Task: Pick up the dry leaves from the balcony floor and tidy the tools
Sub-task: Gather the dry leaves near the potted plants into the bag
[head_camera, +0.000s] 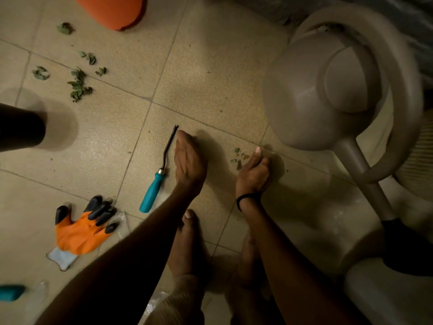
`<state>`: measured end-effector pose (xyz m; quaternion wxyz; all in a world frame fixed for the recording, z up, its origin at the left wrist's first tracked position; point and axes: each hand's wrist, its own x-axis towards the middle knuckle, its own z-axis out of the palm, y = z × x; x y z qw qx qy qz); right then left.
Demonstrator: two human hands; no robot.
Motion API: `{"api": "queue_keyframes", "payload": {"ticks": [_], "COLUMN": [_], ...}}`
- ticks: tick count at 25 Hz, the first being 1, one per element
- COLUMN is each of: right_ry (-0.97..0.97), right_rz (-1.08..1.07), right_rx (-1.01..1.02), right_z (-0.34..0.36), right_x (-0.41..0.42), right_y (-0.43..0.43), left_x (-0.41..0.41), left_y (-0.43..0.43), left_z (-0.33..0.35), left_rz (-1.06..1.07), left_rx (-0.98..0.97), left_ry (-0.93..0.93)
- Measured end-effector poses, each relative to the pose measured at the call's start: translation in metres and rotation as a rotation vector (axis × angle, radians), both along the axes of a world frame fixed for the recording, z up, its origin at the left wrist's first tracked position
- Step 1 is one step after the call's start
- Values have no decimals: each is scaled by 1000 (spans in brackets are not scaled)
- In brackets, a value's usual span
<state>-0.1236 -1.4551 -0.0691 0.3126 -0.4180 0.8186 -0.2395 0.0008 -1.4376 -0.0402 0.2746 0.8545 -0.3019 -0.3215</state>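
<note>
Dry leaves (79, 88) are left in two places on the tiled balcony floor (210, 78): a loose scatter far to the left, and a small patch of leaf crumbs (239, 158) at the centre, between the two hands.

The right of the view is filled by a beige watering can (328, 90), its spout running near and right. An orange pot (110, 10) is cut off at the far edge.

The left hand (189, 160) is set on edge on the tile, fingers straight and closed together like a low wall. The right hand (254, 172) is lowered beside the crumbs with its fingers curled under and one digit stretched to the floor. Whether anything is held beneath the curl cannot be told.

An orange glove (82, 228) with black fingertips is lying flat at near left. A teal-handled weeder (152, 191) is laid just left of the left hand, its long axis running from the handle at near left to the forked tip at far right, and that tip points away, close by the left fingertips.

The crumbs lie immediately left of the right hand's stretched digit and well right of the left palm, so the right hand is nearer. A sweep leftward toward the waiting left hand is judged the likely move. The patch has no clear long axis.
</note>
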Motion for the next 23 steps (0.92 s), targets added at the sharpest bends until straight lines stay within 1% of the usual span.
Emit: {"api": "queue_keyframes", "payload": {"ticks": [2, 5, 7, 11, 13, 14, 16, 17, 19, 20, 21, 23], "right_ry": [14, 36, 175, 450, 501, 504, 470, 414, 204, 101, 38, -20], "right_rz": [116, 422, 591, 733, 810, 835, 793, 704, 416, 277, 155, -23], "right_rx": [-32, -9, 24, -65, -66, -33, 66, 109, 148, 135, 113, 112], "right_z": [2, -1, -1, -5, -8, -7, -4, -1, 5, 8, 12, 16], "right_x": [-4, -8, -8, 3, 2, 1, 1, 1, -1, -5, -10, -22], "right_y": [6, 23, 22, 7, 7, 9, 7, 4, -4, -6, -8, -8], "left_x": [-8, -20, -29, -33, -28, -24, -18, -16, -11, -9, -7, -4], "left_y": [21, 53, 64, 58, 53, 50, 42, 39, 33, 32, 31, 31], "left_z": [1, -3, -6, -11, -14, -15, -13, -11, -9, -9, -10, -12], "left_rz": [16, 89, 106, 130, 156, 165, 157, 130, 9, -70, -134, -184], "left_rx": [0, -23, -4, 44, 69, 77, 96, 103, 85, 79, 81, 70], "left_ry": [-26, -2, 0, -50, -65, -63, -33, -28, -43, -53, -57, -36]}}
